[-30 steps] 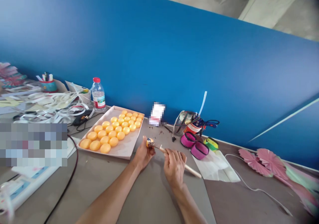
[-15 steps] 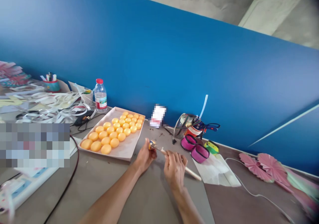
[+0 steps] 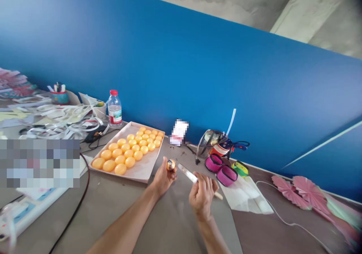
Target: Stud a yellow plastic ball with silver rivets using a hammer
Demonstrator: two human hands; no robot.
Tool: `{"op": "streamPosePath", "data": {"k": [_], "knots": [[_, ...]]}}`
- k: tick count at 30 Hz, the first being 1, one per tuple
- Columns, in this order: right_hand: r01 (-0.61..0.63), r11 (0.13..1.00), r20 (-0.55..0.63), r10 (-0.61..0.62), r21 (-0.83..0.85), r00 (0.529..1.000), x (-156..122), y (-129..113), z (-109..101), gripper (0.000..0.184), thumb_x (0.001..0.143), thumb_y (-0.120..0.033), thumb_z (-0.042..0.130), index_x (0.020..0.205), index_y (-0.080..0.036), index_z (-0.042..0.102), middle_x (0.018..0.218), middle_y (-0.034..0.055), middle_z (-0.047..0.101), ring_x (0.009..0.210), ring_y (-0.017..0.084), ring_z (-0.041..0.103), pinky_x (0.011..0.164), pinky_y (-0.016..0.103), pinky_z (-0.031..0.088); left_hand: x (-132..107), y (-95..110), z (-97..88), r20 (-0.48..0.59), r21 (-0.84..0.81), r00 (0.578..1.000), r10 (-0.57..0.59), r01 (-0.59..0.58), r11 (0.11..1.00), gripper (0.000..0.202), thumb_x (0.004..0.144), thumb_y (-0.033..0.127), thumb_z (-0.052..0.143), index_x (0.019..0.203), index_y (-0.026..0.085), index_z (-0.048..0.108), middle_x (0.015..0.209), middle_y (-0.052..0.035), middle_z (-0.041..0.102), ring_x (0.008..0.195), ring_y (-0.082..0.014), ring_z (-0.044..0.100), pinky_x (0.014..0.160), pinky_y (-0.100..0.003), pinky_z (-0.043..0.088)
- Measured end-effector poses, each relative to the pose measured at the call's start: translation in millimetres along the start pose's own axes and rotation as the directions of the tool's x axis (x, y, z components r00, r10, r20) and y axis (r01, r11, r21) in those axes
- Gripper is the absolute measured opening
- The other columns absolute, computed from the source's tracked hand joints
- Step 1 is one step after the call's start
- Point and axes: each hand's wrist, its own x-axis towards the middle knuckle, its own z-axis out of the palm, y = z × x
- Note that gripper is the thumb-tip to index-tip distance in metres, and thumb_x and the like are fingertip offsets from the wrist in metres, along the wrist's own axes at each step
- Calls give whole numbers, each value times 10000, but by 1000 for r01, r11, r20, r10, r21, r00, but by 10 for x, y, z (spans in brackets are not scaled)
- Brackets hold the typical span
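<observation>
My left hand (image 3: 162,178) is closed around a small yellow ball (image 3: 170,165) with dark marks on it, held just above the grey table (image 3: 169,224). My right hand (image 3: 202,193) grips a wooden-handled tool with a flat metal blade (image 3: 189,173); the blade tip points toward the ball and sits a little apart from it. To the left lies a shallow pink tray (image 3: 143,169) holding several plain yellow balls (image 3: 128,150) in rows.
A water bottle (image 3: 114,109) stands behind the tray. Paper strips, cables and a cup of pens clutter the left. Pink and green cases (image 3: 224,169), scissors, a white sheet and pink paper fans (image 3: 294,186) lie to the right. A blue wall runs behind.
The blade was touching the ball; now my right hand has drawn it back to the right, leaving a gap. My left hand lifted the ball slightly.
</observation>
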Motion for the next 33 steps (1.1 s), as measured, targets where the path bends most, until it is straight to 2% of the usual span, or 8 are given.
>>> {"op": "streamPosePath", "data": {"k": [3,7,12,16,20,25,29,33], "knots": [[2,1000,109,1,-24,994,1,23,16,207,888,-228,374,922,-184,573,815,55,624,756,168,532,791,342,281,-7,10,-3,-40,17,999,-33,34,999,439,759,588,447,732,151,486,517,27,465,389,-61,363,445,-201,300],[-8,1000,-14,8,3,1000,5,41,12,221,888,-223,359,956,-171,563,836,72,623,777,175,533,790,346,284,-23,18,-2,48,3,998,-31,31,1000,437,758,592,444,766,160,500,543,27,474,397,-60,368,456,-203,312],[48,998,108,-52,33,993,11,-20,-18,192,879,-209,384,937,-192,566,826,44,628,753,157,539,792,338,276,-16,-9,-9,19,13,1000,6,-6,1000,439,727,589,496,761,152,519,512,46,434,396,-57,372,436,-195,289],[40,998,-14,-39,56,999,9,-26,-19,206,880,-197,369,966,-178,555,833,59,626,770,160,537,782,333,281,-6,-22,-19,52,15,999,-2,1,1000,433,742,580,486,786,151,528,526,39,462,393,-55,378,448,-199,299],[13,1000,86,-14,19,996,7,32,9,201,879,-209,380,937,-195,571,826,44,629,764,157,538,776,327,272,-9,-15,-9,45,12,999,-2,1,1000,393,747,548,509,784,157,516,513,43,450,389,-58,380,438,-197,291],[-7,999,-11,7,41,1000,12,57,5,223,885,-215,362,962,-176,568,831,67,625,769,169,535,768,333,271,-20,-20,1,65,37,997,31,-34,999,394,759,545,492,812,155,521,552,16,491,422,-71,421,448,-199,316],[-3,999,108,-2,38,994,15,18,-10,197,881,-217,392,941,-198,579,826,41,631,759,156,538,778,328,263,-11,-39,-15,55,51,997,59,-62,997,354,769,507,507,828,159,528,543,22,471,442,-82,448,457,-203,332],[2,999,11,-2,50,1000,7,11,-9,226,887,-208,367,972,-186,575,829,55,630,765,159,536,762,322,268,-6,-43,-37,110,22,992,68,-71,997,333,778,485,510,890,172,533,603,12,500,470,-84,470,492,-218,366]]}}
